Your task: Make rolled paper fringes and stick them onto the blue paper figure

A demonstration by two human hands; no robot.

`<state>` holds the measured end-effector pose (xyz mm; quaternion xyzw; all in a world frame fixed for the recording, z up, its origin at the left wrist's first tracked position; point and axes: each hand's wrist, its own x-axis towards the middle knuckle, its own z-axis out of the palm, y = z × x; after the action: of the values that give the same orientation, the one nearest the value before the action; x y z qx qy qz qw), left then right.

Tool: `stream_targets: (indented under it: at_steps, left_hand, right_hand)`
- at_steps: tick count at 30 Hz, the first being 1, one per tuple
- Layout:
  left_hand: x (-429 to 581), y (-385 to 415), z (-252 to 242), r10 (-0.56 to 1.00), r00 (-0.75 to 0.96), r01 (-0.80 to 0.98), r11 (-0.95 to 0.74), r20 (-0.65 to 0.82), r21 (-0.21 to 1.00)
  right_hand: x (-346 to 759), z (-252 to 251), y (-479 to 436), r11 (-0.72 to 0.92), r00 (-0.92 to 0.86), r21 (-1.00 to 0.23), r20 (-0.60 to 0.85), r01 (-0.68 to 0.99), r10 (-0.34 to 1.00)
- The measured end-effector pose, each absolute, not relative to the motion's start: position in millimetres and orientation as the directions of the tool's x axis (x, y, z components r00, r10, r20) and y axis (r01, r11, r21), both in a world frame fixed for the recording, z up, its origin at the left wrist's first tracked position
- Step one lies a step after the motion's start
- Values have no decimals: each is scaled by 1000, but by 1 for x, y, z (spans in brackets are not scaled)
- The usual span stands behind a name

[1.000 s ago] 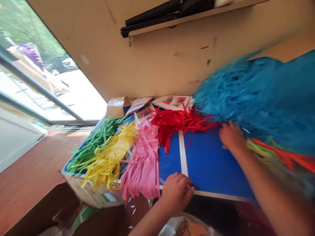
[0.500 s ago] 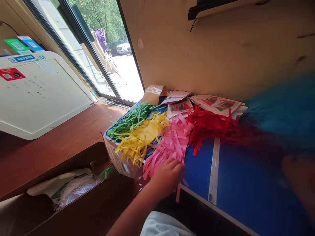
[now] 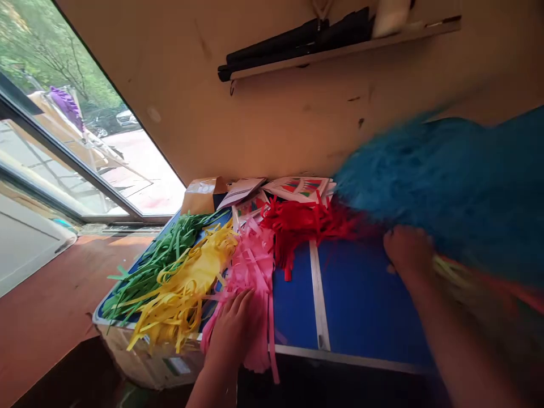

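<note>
Left hand flat on the pink paper strips, fingers spread open, no grip; strips draped over the edge of the blue board; right hand beside the blurry blue fringe, grip unclear; light flat pressing works best, no bunching.

Not much body on my feed, honestly, just two bare arms coming in from the near edge. The left hand is sharp enough to count the fingers, and the right hand shows its knuckles okay. The left forearm is cut off by the frame, while the right forearm is pretty smeared by motion blur, so I can't pick out fine detail there.
</note>
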<state>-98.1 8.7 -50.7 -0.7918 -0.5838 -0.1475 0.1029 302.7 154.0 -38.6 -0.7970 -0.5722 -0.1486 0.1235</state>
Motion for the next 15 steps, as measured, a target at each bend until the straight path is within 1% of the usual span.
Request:
stream_targets:
  at_steps: [3,7,10,12,15]
  left_hand:
    - [-105,15,-53,878,325,943,-330,353,-47]
    - [-111,17,-49,865,343,938,-332,366,-97]
    - [-110,13,-49,856,365,931,-344,365,-123]
    - [-108,10,-51,845,381,924,-360,374,-129]
    - [-102,8,-48,820,364,931,-336,442,-144]
  right_hand:
    - [306,-40,155,-309,316,-84,402,947,859]
    - [300,-31,152,-219,280,-185,432,958,857]
    - [289,-18,148,-160,281,-284,461,945,841]
    - [286,-5,146,-167,346,-377,479,911,807]
    - [306,26,137,-219,511,-546,466,809,722]
